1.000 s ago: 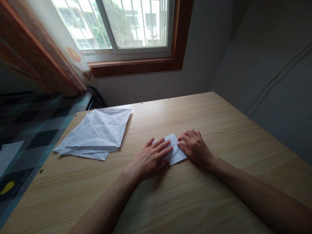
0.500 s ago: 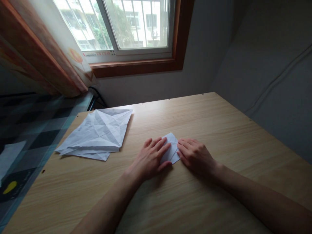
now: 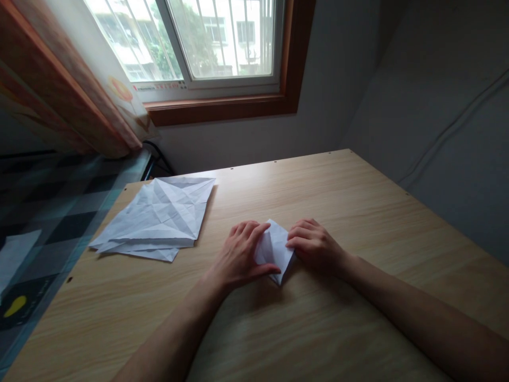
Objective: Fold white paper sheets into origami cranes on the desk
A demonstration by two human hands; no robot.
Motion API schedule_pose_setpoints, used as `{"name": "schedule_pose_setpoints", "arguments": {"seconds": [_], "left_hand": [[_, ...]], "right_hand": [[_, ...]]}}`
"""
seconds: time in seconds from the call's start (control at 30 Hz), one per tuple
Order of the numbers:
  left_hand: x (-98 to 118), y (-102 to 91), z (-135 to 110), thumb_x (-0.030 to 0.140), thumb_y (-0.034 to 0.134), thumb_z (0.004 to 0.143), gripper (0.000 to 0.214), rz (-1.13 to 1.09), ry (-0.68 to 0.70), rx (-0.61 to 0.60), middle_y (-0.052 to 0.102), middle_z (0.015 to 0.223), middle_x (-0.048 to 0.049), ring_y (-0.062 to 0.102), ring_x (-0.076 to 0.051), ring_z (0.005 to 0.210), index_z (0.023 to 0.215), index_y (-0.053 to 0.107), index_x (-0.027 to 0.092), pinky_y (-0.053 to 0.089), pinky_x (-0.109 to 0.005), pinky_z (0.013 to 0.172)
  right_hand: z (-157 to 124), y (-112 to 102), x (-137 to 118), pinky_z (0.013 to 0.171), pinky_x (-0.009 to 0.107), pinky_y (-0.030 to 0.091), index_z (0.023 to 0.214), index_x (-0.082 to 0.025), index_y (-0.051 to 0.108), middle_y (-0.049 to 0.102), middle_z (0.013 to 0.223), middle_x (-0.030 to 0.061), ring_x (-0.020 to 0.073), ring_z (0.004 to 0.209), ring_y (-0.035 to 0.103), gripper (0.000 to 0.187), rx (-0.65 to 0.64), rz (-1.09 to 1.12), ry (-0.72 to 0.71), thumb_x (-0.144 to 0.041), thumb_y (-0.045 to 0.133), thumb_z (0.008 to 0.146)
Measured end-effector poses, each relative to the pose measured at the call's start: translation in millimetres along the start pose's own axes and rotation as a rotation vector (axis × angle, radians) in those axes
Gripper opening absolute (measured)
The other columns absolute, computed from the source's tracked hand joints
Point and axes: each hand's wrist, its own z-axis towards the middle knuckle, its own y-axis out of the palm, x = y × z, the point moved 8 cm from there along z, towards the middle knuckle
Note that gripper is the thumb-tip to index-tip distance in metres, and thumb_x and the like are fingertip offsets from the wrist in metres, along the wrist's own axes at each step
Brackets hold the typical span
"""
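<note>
A small folded sheet of white paper (image 3: 279, 246) is between my hands on the wooden table, its near corner pointing towards me. My left hand (image 3: 242, 254) grips its left side, thumb along the near edge and fingers curled at the far left. At its right edge, my right hand (image 3: 316, 246) pinches the paper; the thumb is mostly hidden behind the fingers. To the left lies a stack of creased white paper sheets (image 3: 167, 209), apart from both hands.
The wooden table (image 3: 345, 201) ends at a wall below a window (image 3: 230, 42). On the left, a bed with a checked cover (image 3: 83, 228) holds another white paper (image 3: 18, 257). A curtain (image 3: 75, 79) hangs above it.
My left hand has gone from lying flat on the folded paper to gripping its side. The paper has lifted and opened somewhat, its near corner now closer to me.
</note>
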Motion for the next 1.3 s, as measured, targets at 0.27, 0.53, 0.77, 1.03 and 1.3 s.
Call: {"name": "schedule_pose_setpoints", "arguments": {"seconds": [0.27,0.53,0.77,1.03,1.3], "left_hand": [[3.4,-5.1,-1.4,0.069,0.070,0.065,0.075,-0.079,0.073,0.093,0.061,0.121,-0.0153,0.056,-0.030,0.112,0.118,0.052,0.019,0.042,-0.044,0.096],[3.7,-6.6,-1.5,0.069,0.056,0.079,0.053,-0.231,0.103,0.014,0.064,0.073,-0.0036,0.056,-0.018,0.068,0.094,0.060,0.018,0.043,-0.032,0.068],[10.5,4.3,-0.4,0.073,0.063,0.069,0.054,-0.070,0.143,-0.051,0.062,0.074,-0.0036,0.052,-0.018,0.070,0.075,0.058,0.019,0.039,-0.031,0.067],[13.8,4.1,-0.6,0.076,0.059,0.071,0.056,-0.021,0.165,-0.073,0.060,0.073,-0.0027,0.053,-0.019,0.072,0.078,0.056,0.020,0.038,-0.033,0.068],[12.6,-5.4,-1.4,0.036,0.050,0.089,0.021,0.154,0.109,0.070,0.059,0.074,-0.0043,0.051,-0.018,0.068,0.075,0.052,0.020,0.039,-0.032,0.063]], "right_hand": [[-5.6,1.9,-0.6,0.087,0.041,0.050,0.103,-0.015,0.065,0.071,0.109,0.0121,0.0245,0.098,0.066,0.040,-0.224,-0.003,-0.087,-0.051,0.062,0.085],[-6.8,1.1,3.4,0.089,0.038,0.054,0.101,-0.017,0.068,0.073,0.108,0.0110,0.0223,0.097,0.070,0.034,-0.175,0.000,-0.105,-0.047,0.060,0.089],[-6.8,-2.6,2.3,0.089,0.036,0.055,0.098,-0.017,0.068,0.075,0.102,0.0086,0.0201,0.095,0.070,0.020,-0.158,-0.025,-0.129,-0.033,0.057,0.093],[-10.2,-1.7,-5.2,0.079,0.032,0.052,0.092,-0.017,0.064,0.072,0.091,0.0084,0.0167,0.083,0.067,0.017,-0.197,-0.129,-0.182,-0.013,0.048,0.094],[-1.9,-18.2,-5.5,0.073,0.030,0.051,0.097,-0.017,0.059,0.071,0.090,0.0085,0.0184,0.081,0.064,0.015,0.023,-0.183,-0.113,-0.008,0.049,0.091]]}}
